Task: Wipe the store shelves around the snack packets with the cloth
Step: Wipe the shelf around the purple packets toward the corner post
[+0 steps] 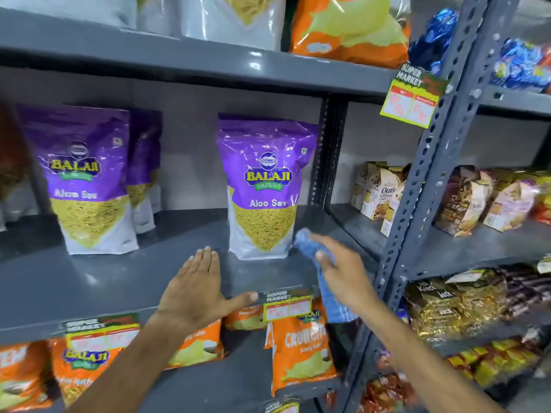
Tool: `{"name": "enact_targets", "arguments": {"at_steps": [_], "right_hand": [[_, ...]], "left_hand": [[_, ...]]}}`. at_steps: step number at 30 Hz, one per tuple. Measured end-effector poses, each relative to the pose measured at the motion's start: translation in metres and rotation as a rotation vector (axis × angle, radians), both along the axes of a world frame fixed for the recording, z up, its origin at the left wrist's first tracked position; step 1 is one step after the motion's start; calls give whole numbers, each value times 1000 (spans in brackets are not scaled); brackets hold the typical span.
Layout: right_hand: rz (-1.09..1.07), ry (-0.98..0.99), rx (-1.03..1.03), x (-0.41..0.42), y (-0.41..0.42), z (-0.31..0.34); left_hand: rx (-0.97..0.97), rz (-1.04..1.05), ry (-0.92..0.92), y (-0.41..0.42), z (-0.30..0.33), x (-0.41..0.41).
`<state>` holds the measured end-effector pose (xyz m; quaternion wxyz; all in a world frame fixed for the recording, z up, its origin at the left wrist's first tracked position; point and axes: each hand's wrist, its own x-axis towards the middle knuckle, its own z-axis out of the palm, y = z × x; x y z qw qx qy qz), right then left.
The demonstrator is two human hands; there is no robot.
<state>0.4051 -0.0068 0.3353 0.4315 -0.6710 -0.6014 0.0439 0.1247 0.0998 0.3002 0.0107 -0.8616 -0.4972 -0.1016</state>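
The grey metal shelf holds two purple Aloo Sev packets standing upright, one at the left and one at the right, with more purple packets behind the left one. My right hand grips a blue cloth and presses it on the shelf just right of the right packet; the cloth's tail hangs over the shelf's front edge. My left hand lies flat with fingers spread on the shelf, in front of and to the left of that packet, holding nothing.
Orange chip packets fill the shelf below, and price tags hang on the front edge. A perforated grey upright stands just right of my right hand. Beyond it are boxes of oats biscuits and more snack packs.
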Motion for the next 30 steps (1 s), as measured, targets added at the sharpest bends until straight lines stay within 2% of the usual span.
{"name": "enact_targets", "arguments": {"at_steps": [3, 8, 11, 15, 16, 18, 24, 30], "right_hand": [[-88, 111, 81, 47, 42, 21], [-279, 153, -104, 101, 165, 8], [-200, -63, -270, 117, 227, -8], [-58, -367, -378, 124, 284, -12], [-67, -424, -372, 125, 293, -12], [-47, -418, -324, 133, 310, -18], [27, -404, -356, 110, 272, 6], [24, -405, -350, 76, 192, 20]], "left_hand": [[-11, 23, 3, 0, -2, 0], [-9, 52, 1, -4, 1, 3], [-38, 59, -15, -5, 2, 2], [-38, 75, 8, -3, 2, 2], [-30, 79, 9, -3, 1, 3], [-15, 85, 8, -2, 0, 4], [-24, 69, 36, -4, 2, 3], [-55, 49, 8, -8, 4, 3]]}}
